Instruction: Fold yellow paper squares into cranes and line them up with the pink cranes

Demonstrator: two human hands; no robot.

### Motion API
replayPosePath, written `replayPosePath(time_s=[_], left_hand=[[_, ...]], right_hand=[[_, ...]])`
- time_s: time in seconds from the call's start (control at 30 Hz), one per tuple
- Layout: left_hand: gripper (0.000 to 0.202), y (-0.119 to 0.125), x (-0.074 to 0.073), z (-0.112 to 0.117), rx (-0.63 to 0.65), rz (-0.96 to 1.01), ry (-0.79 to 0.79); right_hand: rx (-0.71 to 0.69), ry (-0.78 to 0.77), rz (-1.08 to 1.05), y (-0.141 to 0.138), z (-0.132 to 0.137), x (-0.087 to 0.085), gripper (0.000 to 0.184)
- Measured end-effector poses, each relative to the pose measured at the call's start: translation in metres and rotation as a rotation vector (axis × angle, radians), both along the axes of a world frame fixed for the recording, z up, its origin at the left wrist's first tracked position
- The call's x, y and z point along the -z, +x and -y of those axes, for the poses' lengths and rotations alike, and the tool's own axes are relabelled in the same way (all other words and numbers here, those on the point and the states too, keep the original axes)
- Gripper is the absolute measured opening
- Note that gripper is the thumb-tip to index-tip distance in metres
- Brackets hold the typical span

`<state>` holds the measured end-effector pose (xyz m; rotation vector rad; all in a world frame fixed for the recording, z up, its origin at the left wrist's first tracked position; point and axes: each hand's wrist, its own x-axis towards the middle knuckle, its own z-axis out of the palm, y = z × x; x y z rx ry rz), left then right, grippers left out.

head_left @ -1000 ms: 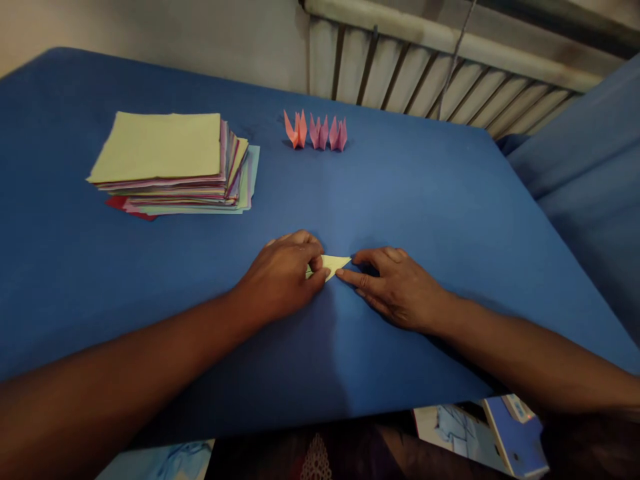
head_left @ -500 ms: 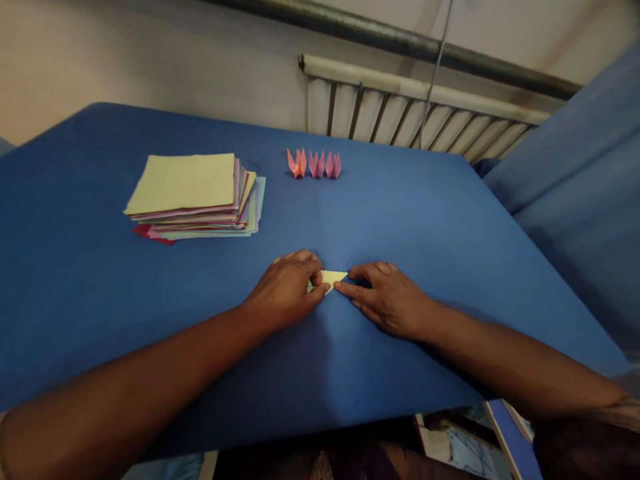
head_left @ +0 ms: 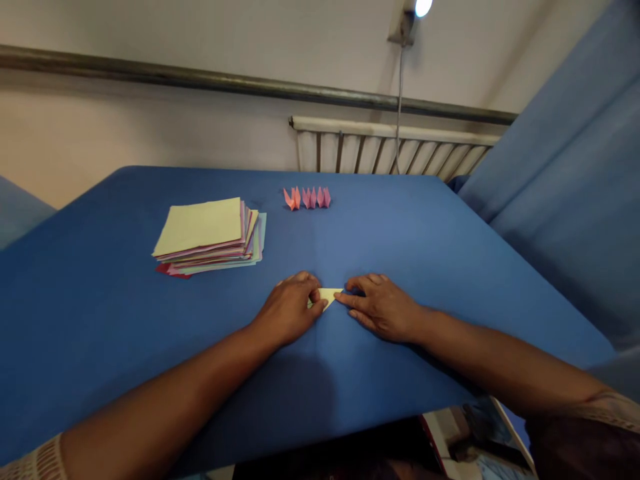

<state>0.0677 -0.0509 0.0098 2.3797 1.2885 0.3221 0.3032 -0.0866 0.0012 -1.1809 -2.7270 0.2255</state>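
Note:
A small piece of folded pale yellow paper (head_left: 329, 294) lies on the blue table, its pointed end toward the right. My left hand (head_left: 290, 307) pinches the paper's left part between thumb and curled fingers, hiding much of it. My right hand (head_left: 383, 309) rests on the table with its fingers apart. Its index fingertip touches the paper near the pointed end, while the thumb lies lower, off the paper.
A stack of coloured paper sheets (head_left: 203, 227), yellow on top, sits at the left. Three folded paper figures (head_left: 310, 198), one orange and two pink-purple, stand in a row farther back. Behind the table (head_left: 425, 227) are a radiator (head_left: 370, 150) and a pipe; a blue curtain (head_left: 560, 153) hangs at right.
The head view has tilted upward, bringing more wall and a light into sight. My right index fingertip has shifted slightly along the paper toward its point; the left hand keeps its pinch.

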Motion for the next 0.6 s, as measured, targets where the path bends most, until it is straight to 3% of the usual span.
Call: replayPosePath(time_s=[0.3,0.6], left_hand=[[0.016,0.001,-0.004,0.001,-0.013,-0.006,0.001],[0.019,-0.005,-0.001,-0.002,-0.026,0.009,0.017]], right_hand=[[0.026,0.031,-0.033,0.003,-0.001,0.001,0.040],[-0.066,0.045,-0.082,-0.010,0.002,0.005,0.039]])
